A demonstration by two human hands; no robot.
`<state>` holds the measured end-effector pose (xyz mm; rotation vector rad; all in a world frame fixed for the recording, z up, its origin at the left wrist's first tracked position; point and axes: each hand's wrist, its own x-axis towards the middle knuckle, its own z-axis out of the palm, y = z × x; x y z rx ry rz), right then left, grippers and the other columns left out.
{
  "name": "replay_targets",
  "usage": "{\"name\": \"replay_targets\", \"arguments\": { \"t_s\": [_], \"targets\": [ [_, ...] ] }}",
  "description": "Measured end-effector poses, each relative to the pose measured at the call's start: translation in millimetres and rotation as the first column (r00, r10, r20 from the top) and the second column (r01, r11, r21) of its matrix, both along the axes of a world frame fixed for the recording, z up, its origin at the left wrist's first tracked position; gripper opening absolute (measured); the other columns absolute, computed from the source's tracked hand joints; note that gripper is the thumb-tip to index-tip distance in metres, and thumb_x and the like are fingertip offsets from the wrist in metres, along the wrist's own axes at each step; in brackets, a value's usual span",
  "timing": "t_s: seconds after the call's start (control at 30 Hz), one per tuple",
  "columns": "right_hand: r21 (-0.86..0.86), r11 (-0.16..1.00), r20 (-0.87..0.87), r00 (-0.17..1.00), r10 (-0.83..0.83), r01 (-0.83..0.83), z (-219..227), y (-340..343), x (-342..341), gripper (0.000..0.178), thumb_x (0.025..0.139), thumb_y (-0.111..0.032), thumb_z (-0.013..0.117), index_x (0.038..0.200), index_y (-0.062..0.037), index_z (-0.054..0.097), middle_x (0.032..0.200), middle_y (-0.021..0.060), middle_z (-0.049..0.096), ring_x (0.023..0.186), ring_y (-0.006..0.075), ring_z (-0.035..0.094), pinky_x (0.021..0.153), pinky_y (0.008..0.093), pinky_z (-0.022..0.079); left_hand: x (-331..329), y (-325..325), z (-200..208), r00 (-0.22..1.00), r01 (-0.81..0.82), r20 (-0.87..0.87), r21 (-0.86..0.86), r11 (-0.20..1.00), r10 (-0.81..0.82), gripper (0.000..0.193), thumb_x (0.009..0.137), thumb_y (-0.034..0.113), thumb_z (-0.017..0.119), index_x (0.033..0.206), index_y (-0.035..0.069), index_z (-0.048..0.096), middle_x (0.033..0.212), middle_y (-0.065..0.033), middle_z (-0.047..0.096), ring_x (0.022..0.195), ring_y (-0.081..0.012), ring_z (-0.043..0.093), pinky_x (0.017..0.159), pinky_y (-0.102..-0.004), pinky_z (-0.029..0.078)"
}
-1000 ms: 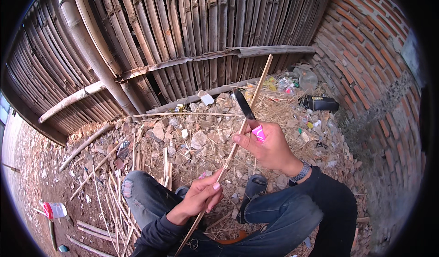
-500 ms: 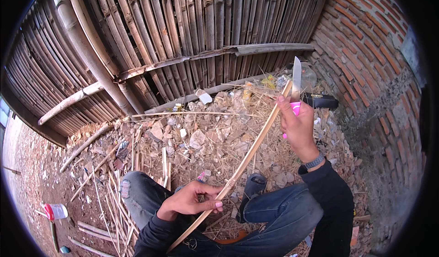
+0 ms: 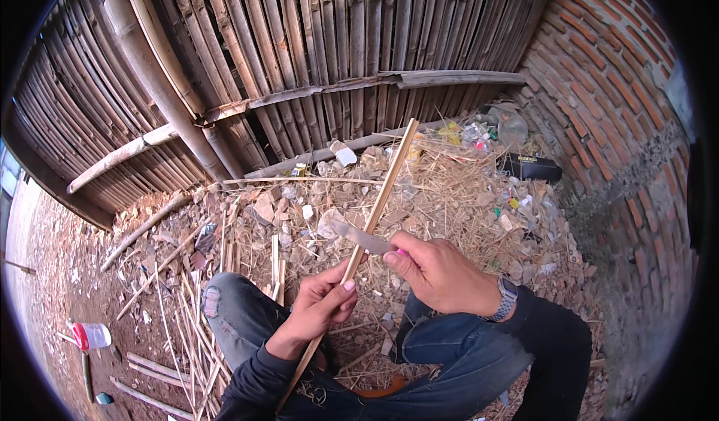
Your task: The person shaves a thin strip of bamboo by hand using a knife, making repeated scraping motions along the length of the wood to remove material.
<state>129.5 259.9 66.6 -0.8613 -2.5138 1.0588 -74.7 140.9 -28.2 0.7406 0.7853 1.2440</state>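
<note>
A long split bamboo strip slants up across the middle, its lower end over my lap. My left hand pinches it below its middle, thumb on top. In my right hand is a knife, gripped by its handle; only a bit of pink handle shows past the fingers. The blade points left and crosses the strip just above my left fingers. Whether its edge bites into the bamboo I cannot tell.
Bamboo strips lie beside my left knee. A red-and-white plastic container rests at far left. Rubble and dry straw cover the ground before a bamboo wall. A brick wall bounds the right, near a black box.
My right hand has come down and left with the knife, from the strip's upper end to just above my left hand. My left hand has risen slightly, and the strip stands steeper.
</note>
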Motion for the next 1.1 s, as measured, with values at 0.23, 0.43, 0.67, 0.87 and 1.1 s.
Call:
{"name": "replay_targets", "arguments": {
  "t_s": [0.23,0.43,0.67,0.87,1.1],
  "targets": [
    [0.064,0.995,0.172,0.983,0.058,-0.070,-28,-13,-18,0.054,0.103,-0.049,0.054,0.082,0.0003,0.059,0.055,0.0237,0.056,0.054,0.0451,0.062,0.052,0.0524,0.049,-3,-4,-4,0.989,0.023,0.145,-0.005,1.000,-0.022,0.021,0.110,0.014,0.049,0.121,0.000,0.059,0.070,0.0015,0.043,0.051,-0.0064,0.036,0.047,-0.0239,0.026],
    [0.113,0.991,0.182,0.982,0.050,-0.072,-22,-8,-20,0.061,0.103,-0.049,0.055,0.065,-0.0010,0.058,0.052,0.0236,0.054,0.053,0.0446,0.061,0.051,0.0510,0.048,-3,-3,-13,0.992,0.016,0.123,-0.011,1.000,-0.014,0.016,0.110,0.013,0.049,0.110,0.000,0.058,0.069,0.0008,0.041,0.050,-0.0063,0.035,0.047,-0.0247,0.025],
    [0.328,0.939,0.089,0.987,-0.134,0.098,-26,21,-18,0.063,0.102,-0.050,0.055,0.064,0.0000,0.062,0.051,0.0223,0.056,0.048,0.0410,0.061,0.048,0.0507,0.049,-1,-1,-3,0.993,-0.017,0.117,0.023,1.000,0.015,0.028,0.110,0.009,0.048,0.135,0.001,0.055,0.068,0.0025,0.036,0.052,-0.0060,0.033,0.047,-0.0247,0.025],
    [0.412,0.644,-0.155,0.747,-0.647,0.644,-19,133,62,0.067,0.108,-0.048,0.048,0.065,0.0042,0.055,0.051,0.0187,0.047,0.047,0.0323,0.051,0.052,0.0476,0.037,8,-22,-3,0.981,0.184,0.044,0.128,0.975,-0.191,0.049,0.109,0.005,0.048,0.157,0.006,0.040,0.066,0.0040,0.035,0.053,-0.0062,0.031,0.048,-0.0244,0.029],
    [0.212,0.749,-0.286,0.772,-0.567,0.628,-5,88,53,0.065,0.108,-0.047,0.048,0.066,0.0020,0.049,0.050,0.0098,0.039,0.050,0.0207,0.040,0.052,0.0426,0.035,-3,-10,-1,0.966,0.163,0.203,0.001,0.987,-0.160,0.046,0.110,0.016,0.047,0.155,0.004,0.042,0.065,0.0021,0.040,0.050,-0.0057,0.033,0.048,-0.0227,0.028]
  ]
}}
